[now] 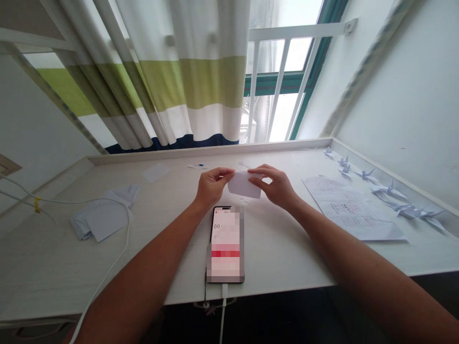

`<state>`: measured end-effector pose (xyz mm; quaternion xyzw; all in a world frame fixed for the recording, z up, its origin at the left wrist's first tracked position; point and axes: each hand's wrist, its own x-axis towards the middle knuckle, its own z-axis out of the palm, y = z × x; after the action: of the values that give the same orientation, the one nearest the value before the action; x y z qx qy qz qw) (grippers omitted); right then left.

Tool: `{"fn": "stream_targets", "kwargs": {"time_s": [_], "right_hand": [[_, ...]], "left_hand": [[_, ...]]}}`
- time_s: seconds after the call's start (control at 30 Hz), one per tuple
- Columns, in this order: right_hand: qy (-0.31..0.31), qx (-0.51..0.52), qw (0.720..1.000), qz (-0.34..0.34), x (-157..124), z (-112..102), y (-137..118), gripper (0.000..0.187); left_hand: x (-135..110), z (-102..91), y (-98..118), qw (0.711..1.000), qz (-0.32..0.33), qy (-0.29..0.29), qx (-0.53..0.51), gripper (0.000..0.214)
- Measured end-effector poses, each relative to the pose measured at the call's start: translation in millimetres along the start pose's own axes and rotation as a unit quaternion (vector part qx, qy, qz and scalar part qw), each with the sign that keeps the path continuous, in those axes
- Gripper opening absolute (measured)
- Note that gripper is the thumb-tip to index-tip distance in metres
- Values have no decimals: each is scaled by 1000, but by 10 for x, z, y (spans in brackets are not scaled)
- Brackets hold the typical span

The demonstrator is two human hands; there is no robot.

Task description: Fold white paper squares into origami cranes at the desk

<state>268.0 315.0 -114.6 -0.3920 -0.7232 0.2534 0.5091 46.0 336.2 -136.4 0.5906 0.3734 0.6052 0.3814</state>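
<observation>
A small white sheet of paper is held up just above the desk, between my two hands. My left hand pinches its upper left corner between thumb and fingers. On the opposite side, my right hand grips the upper right part, thumb in front and fingers along the top edge. Directly below the paper lies a phone, its screen lit and partly blurred out, with a white cable plugged into its lower end.
Several folded paper cranes line the desk's right side, beside a handwritten sheet. At left lie stacked papers, a single sheet and a looping white cord. A blue-and-white pen-like item sits near the back ledge, below the curtain.
</observation>
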Motion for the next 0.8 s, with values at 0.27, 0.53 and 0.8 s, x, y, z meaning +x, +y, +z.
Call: {"fn": "stream_targets", "kwargs": {"time_s": [0.27, 0.53, 0.8], "right_hand": [[12, -66, 997, -32, 7, -55, -17, 24], [0, -58, 998, -29, 9, -24, -14, 22], [-16, -61, 997, -49, -9, 16, -55, 16]], "left_hand": [[-10, -52, 56, 996, 25, -23, 84, 16], [-27, -55, 167, 986, 75, -80, 125, 15], [-45, -29, 186, 987, 63, -68, 131, 16]]}}
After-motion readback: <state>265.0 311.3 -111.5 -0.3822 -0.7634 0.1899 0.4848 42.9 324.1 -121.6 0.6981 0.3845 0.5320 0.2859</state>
